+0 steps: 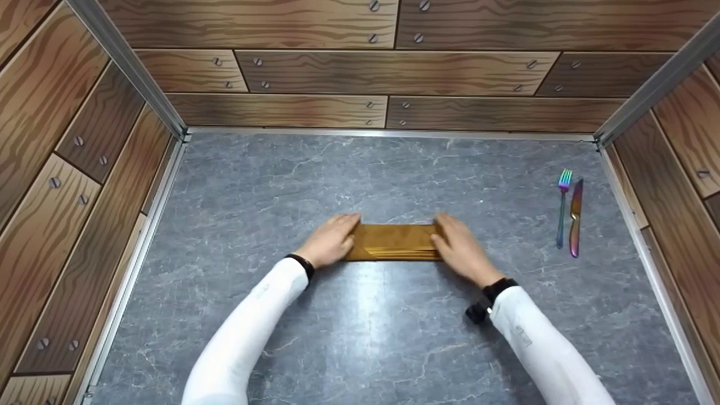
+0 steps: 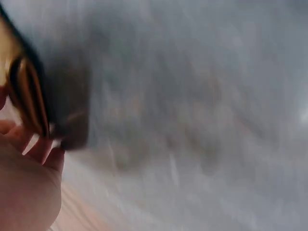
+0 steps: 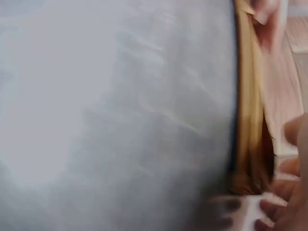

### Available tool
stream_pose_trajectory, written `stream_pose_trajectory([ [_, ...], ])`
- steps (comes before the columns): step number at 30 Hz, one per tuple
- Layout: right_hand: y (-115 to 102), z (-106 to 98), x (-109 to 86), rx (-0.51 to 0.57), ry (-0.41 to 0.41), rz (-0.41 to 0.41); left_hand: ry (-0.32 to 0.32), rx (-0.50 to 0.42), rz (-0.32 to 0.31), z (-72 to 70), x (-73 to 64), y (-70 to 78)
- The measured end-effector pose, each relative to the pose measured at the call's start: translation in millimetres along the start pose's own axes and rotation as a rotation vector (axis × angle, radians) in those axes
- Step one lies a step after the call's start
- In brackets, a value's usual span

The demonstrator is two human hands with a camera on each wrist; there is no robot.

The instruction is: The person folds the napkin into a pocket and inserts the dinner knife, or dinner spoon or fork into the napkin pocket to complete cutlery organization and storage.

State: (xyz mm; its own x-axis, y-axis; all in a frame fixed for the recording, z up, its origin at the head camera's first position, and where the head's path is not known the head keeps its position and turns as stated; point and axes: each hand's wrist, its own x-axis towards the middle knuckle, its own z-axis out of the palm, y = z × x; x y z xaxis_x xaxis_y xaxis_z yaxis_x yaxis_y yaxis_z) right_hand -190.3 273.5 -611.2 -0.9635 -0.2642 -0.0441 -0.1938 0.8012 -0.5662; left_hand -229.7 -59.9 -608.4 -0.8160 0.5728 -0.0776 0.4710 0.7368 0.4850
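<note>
A golden-brown folded napkin (image 1: 396, 242) lies crosswise in the middle of the grey marbled surface, its layered folds along the near edge in the head view. My left hand (image 1: 329, 241) holds its left end, and my right hand (image 1: 461, 247) grips the right end, thumb on top. In the left wrist view, bent fingertips meet the stacked layers at the napkin's end (image 2: 32, 98). The right wrist view has the long folded edge (image 3: 248, 96) running up toward the other hand, with my right fingers (image 3: 284, 190) around the near end. Both wrist views are blurred.
To the right, an iridescent fork (image 1: 561, 219) and a matching knife (image 1: 575, 205) lie side by side. Wood-patterned walls (image 1: 315, 73) with metal rails (image 1: 394, 133) along their base border the surface at the back, left and right.
</note>
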Motion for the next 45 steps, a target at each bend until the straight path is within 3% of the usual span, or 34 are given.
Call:
stream_pose_trajectory([
  [3, 4.3, -15.0, 4.7, 0.026, 0.009, 0.070, 0.018, -0.008, -0.047, -11.2, -2.7, -5.5],
  [7, 9.2, -26.6, 10.8, 0.021, -0.004, 0.057, 0.022, -0.009, -0.089, -18.5, -1.5, -9.4],
  [11, 11.9, -29.1, 17.5, 0.049, -0.021, 0.047, 0.003, 0.008, -0.113, -20.1, 2.8, -8.6],
  [17, 12.5, -30.4, 27.5, 0.094, -0.075, 0.097, -0.066, 0.013, -0.163, -23.4, 9.2, -2.6],
  [23, 10.1, -34.4, 36.1, 0.137, -0.146, 0.128, -0.101, 0.006, -0.153, -29.5, 12.4, 0.4],
  [28, 7.2, -37.4, 37.3, 0.097, -0.167, 0.149, -0.102, -0.009, -0.127, -32.1, 12.3, -1.5],
  [38, 1.6, -44.8, 35.9, 0.150, -0.108, 0.157, -0.021, -0.099, -0.109, -41.8, 15.0, -5.6],
  [45, -2.1, -48.2, 34.5, 0.179, 0.097, 0.149, 0.117, -0.048, -0.086, -47.3, 14.7, -1.4],
])
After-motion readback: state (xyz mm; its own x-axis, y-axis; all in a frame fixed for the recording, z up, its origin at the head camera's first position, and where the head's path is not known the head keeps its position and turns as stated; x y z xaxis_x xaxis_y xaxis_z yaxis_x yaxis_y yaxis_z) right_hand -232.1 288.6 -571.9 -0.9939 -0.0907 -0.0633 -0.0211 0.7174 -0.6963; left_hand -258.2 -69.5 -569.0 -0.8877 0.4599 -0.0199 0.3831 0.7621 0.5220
